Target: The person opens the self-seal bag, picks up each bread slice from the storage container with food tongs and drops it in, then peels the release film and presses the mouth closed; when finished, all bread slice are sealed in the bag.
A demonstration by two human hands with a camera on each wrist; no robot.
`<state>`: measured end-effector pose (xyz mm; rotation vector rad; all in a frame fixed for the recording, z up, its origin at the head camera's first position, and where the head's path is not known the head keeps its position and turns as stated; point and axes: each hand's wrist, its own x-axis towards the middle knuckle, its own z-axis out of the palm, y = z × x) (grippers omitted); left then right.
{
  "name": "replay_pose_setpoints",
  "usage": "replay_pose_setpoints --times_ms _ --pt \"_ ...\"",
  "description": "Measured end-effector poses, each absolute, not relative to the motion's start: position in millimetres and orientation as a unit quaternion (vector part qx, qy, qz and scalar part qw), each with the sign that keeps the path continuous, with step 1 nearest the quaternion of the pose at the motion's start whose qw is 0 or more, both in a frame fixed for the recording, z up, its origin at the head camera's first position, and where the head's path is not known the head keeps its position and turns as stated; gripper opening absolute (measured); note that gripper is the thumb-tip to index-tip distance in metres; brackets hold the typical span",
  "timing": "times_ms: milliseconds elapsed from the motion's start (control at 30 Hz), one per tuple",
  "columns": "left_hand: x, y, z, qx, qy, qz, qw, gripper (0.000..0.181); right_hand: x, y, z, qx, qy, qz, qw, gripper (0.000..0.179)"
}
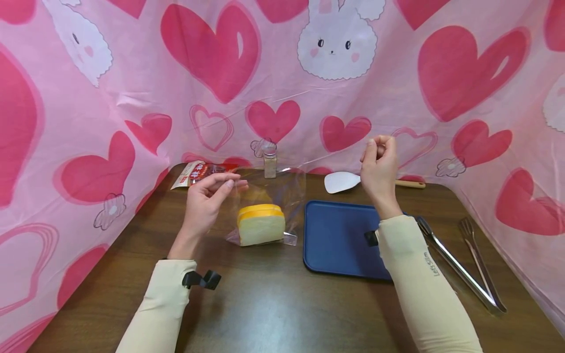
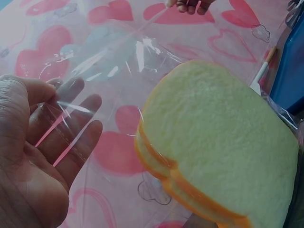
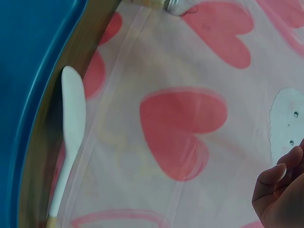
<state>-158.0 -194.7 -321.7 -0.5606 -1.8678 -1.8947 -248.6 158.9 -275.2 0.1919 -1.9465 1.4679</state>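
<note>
A clear plastic bag (image 1: pixel 296 196) stands on the table with slices of bread (image 1: pixel 261 230) inside, orange-yellow at the crust. My left hand (image 1: pixel 205 203) pinches the bag's upper left edge between thumb and index finger; the other fingers (image 2: pixel 88 109) spread behind the film. My right hand (image 1: pixel 380 169) is raised above the blue tray, fingers curled and thumb against the index finger. In the left wrist view a thin pale strip (image 2: pixel 154 20) runs from the bag's mouth up to the right fingertips.
A blue tray (image 1: pixel 340 240) lies right of the bag. Behind it is a white spatula (image 1: pixel 340 182); metal tongs (image 1: pixel 461 264) lie at the right. At the back stand a small shaker jar (image 1: pixel 270 164) and a red-and-white food packet (image 1: pixel 200 171). A heart-print curtain (image 1: pixel 273 49) surrounds the table.
</note>
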Motion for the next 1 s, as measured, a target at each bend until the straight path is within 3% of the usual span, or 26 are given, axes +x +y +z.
replay_pose_setpoints --times_ms 1000 --pt "-157.8 -198.0 -321.8 -0.189 -0.669 -0.688 0.21 0.025 -237.7 218.0 -273.5 0.013 -0.751 0.54 0.381 0.02"
